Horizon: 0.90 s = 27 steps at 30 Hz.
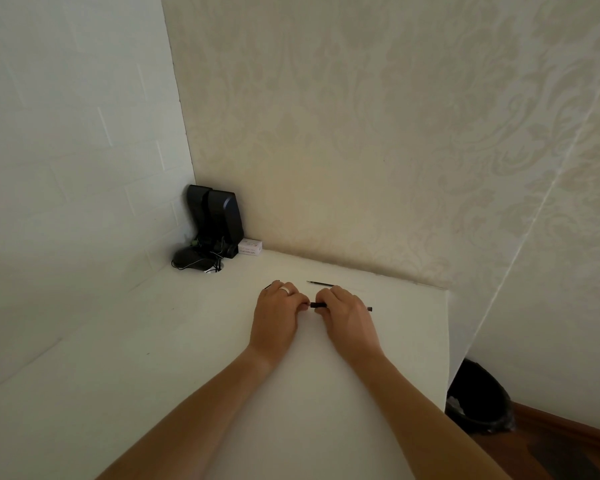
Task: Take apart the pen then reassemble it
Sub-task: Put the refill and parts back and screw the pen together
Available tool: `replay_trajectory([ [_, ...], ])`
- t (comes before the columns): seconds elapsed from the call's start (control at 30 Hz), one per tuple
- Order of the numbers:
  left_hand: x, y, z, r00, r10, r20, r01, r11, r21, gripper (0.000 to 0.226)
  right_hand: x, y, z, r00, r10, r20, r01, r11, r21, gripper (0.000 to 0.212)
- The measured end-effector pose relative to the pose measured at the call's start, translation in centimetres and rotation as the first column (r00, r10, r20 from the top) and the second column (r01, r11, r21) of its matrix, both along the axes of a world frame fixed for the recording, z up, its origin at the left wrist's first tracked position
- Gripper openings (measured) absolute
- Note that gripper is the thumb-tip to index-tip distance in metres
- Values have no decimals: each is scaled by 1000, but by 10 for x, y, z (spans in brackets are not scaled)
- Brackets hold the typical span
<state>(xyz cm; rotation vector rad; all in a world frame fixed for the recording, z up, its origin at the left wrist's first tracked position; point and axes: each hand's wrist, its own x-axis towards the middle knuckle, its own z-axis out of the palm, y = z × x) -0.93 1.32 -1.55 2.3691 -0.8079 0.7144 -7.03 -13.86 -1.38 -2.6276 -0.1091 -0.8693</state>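
Note:
My right hand [345, 315] grips a black pen barrel [318, 305] that lies level just above the white table [187, 341]; its far end pokes out past the hand at the right. My left hand [278, 313], with a ring on one finger, pinches the barrel's left end with thumb and fingertips. What sits between those fingertips is hidden. A thin dark refill [320, 283] lies on the table just beyond my right hand. A small dark piece [267, 287] peeks out behind my left hand.
Two black speakers [219, 216], a black mouse [187, 259] with tangled cables and a small white box [250, 247] fill the far left corner. Walls close the back and left. The table's right edge drops to a black bin [478, 396] on the wooden floor.

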Motion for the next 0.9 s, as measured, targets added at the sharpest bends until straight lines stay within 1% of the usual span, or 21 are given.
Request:
replay_trajectory([
  [0.07, 0, 1, -1, 1000, 6, 14, -6, 1000, 8, 13, 2, -2, -3, 1000, -5, -3, 5, 1000, -30, 5],
  [0.1, 0, 1, -1, 1000, 5, 12, -6, 1000, 7, 13, 2, -2, -3, 1000, -9, -5, 9, 999, -41, 6],
  [0.23, -1, 2, 0, 1000, -7, 16, 6, 1000, 17, 17, 2, -1, -3, 1000, -10, 10, 11, 999, -45, 30],
  [0.3, -1, 3, 1, 1000, -8, 11, 8, 1000, 19, 19, 2, -1, -3, 1000, -9, 16, 9, 999, -42, 36],
  [0.4, -1, 3, 1, 1000, -9, 4, 9, 1000, 16, 16, 2, 0, -3, 1000, -21, 19, 22, 999, -44, 38],
  [0.47, 0, 1, 2, 1000, -9, -15, 9, 1000, 6, 13, 2, 1, -3, 999, -48, 22, 50, 997, -51, 36],
  [0.5, 1, 1, 1, 1000, -2, -25, 2, 1000, 5, 15, 2, 1, -4, 997, -74, 27, 75, 996, -52, 32],
  [0.57, 6, 2, 0, 995, 66, -73, -67, 998, -6, 40, 2, 0, -5, 989, -139, 40, 141, 989, -39, 22],
  [0.6, 8, 4, 0, 985, 118, -123, -123, 992, -34, 52, 3, 0, -5, 985, -169, 42, 170, 985, -32, 18],
  [0.63, 12, 6, -1, 967, 173, -190, -189, 979, -70, 57, 3, -1, -6, 980, -193, 41, 195, 980, -30, 17],
  [0.7, 19, 8, 1, 907, 252, -338, -308, 944, -121, 53, 3, -1, -5, 975, -219, 36, 221, 975, -36, 15],
  [0.73, 23, 8, 2, 886, 279, -371, -342, 933, -112, 50, 3, -1, -5, 974, -224, 32, 225, 974, -36, 13],
  [0.83, 33, 11, 2, 891, 337, -303, -357, 934, -13, 39, 4, 0, -5, 975, -220, 17, 220, 975, -29, 10],
  [0.9, 41, 17, 0, 889, 352, -292, -366, 931, 7, 27, 4, 0, -4, 977, -214, 16, 214, 977, -18, 9],
])
